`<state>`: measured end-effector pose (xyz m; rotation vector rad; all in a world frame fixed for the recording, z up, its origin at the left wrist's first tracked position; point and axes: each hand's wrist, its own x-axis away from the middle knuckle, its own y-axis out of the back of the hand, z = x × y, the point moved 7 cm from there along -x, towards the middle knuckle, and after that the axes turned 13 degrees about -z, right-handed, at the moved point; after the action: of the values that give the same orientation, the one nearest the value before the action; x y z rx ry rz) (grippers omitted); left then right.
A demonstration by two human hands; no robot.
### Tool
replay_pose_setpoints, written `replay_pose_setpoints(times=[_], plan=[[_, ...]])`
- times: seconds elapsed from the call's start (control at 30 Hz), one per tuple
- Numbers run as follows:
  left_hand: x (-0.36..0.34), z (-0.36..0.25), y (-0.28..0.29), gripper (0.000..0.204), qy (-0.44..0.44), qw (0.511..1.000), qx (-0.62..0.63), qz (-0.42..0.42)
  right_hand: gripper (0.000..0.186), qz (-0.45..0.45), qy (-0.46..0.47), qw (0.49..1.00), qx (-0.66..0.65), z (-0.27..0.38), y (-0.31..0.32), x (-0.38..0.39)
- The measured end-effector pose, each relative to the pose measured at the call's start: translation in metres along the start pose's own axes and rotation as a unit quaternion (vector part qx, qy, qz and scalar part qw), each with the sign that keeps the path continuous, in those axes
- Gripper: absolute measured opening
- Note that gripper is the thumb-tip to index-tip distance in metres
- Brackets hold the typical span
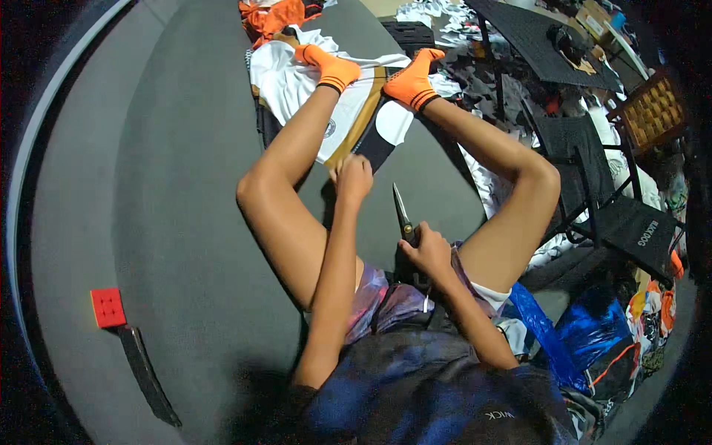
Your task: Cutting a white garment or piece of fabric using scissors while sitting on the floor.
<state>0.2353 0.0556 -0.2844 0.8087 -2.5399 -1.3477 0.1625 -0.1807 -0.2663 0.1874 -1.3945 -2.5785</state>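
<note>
A white garment with gold and black panels [304, 93] lies spread on the grey surface between my feet. My left hand [354, 178] is closed on the near edge of this garment, fingers pinched at the gold and white part. In my right hand [430, 252] is a pair of scissors [401, 211] with black handles and silver blades. The blades look together and point away from me, apart from the cloth. My orange-socked feet rest on or beside the garment's far part.
Orange and white cloth [274, 21] lies at the far end. A red puzzle cube [108, 308] and a black strap-like strip [147, 378] lie at left. Right of the grey surface [200, 148] stand a black folding chair [578, 156], a dark table [541, 37] and heaped cloth.
</note>
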Motion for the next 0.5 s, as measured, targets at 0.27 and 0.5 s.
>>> replay_pose_setpoints(times=[0.27,0.5], plan=[[-0.058,-0.067,-0.03,0.04,-0.36,0.927,0.083,-0.062,0.037,-0.027,-0.003,0.998,-0.051,-0.011,0.001,-0.003],[-0.037,-0.078,-0.043,0.049,-0.371,0.927,-0.028,-0.046,0.035,-0.057,-0.031,0.996,-0.056,-0.015,0.011,-0.028]])
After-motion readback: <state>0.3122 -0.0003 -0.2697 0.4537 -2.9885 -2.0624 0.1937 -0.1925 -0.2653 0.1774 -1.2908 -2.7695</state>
